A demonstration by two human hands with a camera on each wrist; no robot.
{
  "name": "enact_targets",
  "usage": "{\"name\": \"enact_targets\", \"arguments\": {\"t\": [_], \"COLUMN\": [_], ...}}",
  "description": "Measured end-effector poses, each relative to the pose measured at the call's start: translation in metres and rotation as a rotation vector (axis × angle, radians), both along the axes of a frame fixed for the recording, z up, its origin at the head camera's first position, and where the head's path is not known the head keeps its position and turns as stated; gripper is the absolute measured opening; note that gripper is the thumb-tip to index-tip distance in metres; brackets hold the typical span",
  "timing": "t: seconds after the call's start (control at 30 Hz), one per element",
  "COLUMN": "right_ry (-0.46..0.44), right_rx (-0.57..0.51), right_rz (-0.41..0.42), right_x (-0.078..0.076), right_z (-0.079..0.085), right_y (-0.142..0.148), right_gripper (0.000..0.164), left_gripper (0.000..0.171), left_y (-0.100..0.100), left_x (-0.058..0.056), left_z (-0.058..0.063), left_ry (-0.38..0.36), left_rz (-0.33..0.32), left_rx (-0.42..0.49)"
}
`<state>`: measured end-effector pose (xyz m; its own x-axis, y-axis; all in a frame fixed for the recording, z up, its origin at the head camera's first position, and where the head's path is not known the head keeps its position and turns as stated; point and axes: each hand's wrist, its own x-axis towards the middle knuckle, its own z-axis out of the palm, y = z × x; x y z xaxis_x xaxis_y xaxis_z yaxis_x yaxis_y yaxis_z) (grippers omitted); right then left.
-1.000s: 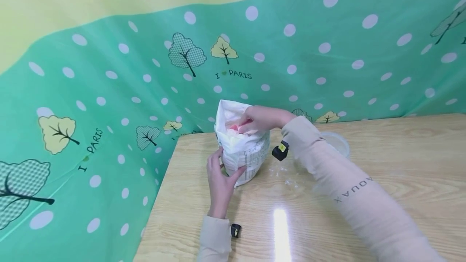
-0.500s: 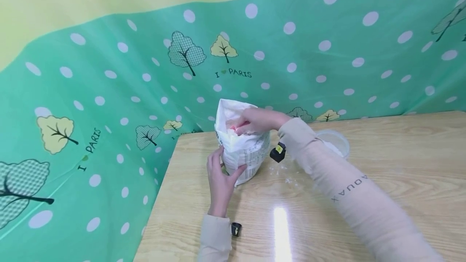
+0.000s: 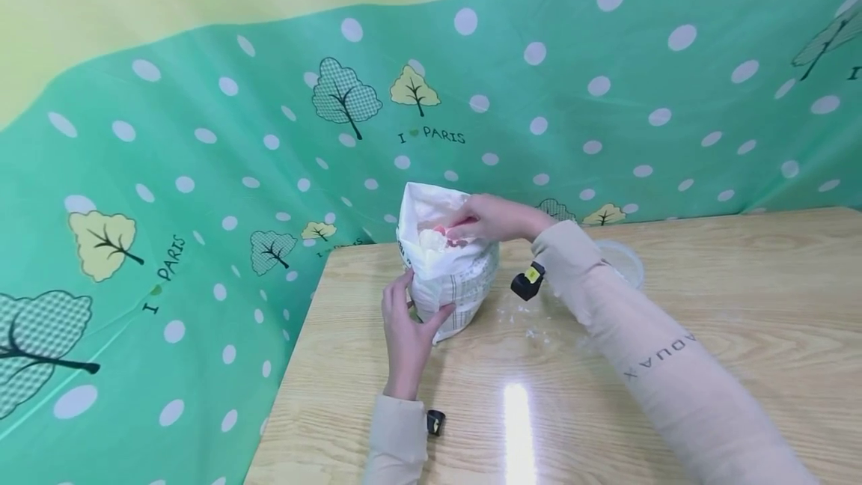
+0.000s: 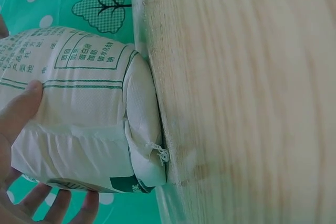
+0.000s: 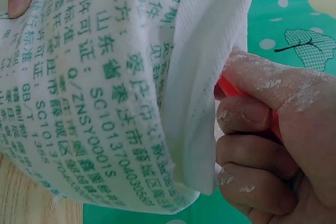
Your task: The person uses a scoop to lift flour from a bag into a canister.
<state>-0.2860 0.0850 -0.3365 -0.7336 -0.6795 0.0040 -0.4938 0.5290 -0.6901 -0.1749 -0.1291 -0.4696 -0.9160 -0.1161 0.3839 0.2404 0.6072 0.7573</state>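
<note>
A white woven flour bag (image 3: 458,290) with green print stands with its mouth spread wide, and white flour (image 3: 432,239) shows inside. My left hand (image 3: 408,324) holds its lower side, the thumb on the printed face (image 4: 79,103) and the fingers around the other side. At the mouth, my right hand (image 3: 494,217) grips a red handle (image 5: 275,124) with curled fingers dusted in flour (image 5: 270,80). The far end of the red-handled tool is hidden by the bag, so its kind does not show clearly.
A clear round plastic bowl (image 3: 629,262) sits right of the bag, partly behind my right sleeve (image 3: 626,335). Specks of flour (image 3: 532,333) lie on the wooden table (image 3: 350,350). A green dotted cloth (image 3: 566,148) hangs behind and to the left.
My right hand has shifted slightly to the right at the bag's mouth, and a white mound of flour now shows beside its fingers. The left hand keeps its place on the bag.
</note>
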Motion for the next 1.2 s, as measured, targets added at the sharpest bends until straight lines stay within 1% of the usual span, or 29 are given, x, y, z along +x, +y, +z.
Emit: {"name": "enact_targets", "arguments": {"t": [0.07, 0.2, 0.33, 0.6, 0.77, 1.07, 1.2], "right_ry": [-0.011, 0.015, 0.036, 0.042, 0.031, 0.016, -0.012], "right_rx": [-0.016, -0.024, -0.050, -0.112, -0.124, -0.149, -0.153], "right_rz": [-0.020, -0.060, -0.077, -0.108, -0.139, -0.196, -0.229], "right_x": [0.000, 0.001, 0.004, 0.008, 0.011, 0.016, 0.019], "right_z": [-0.001, -0.002, -0.003, -0.005, -0.004, -0.010, -0.010], "right_y": [0.003, 0.008, 0.014, 0.021, 0.022, 0.026, 0.026], "right_gripper": [0.024, 0.024, 0.023, 0.024, 0.026, 0.027, 0.027], "left_gripper": [0.087, 0.087, 0.087, 0.087, 0.087, 0.087, 0.087], "left_y": [0.000, 0.000, 0.001, 0.001, 0.001, 0.000, 0.000], "left_x": [0.000, 0.000, -0.001, 0.000, 0.001, 0.001, 0.001], "left_z": [0.000, 0.000, 0.001, 0.000, 0.000, 0.000, 0.000], "left_ry": [-0.001, 0.002, -0.006, -0.002, -0.006, -0.012, -0.014], "left_rz": [-0.001, 0.000, -0.006, -0.004, 0.002, 0.002, 0.003], "left_rx": [0.002, 0.003, 0.002, -0.002, -0.002, 0.005, 0.004]}}
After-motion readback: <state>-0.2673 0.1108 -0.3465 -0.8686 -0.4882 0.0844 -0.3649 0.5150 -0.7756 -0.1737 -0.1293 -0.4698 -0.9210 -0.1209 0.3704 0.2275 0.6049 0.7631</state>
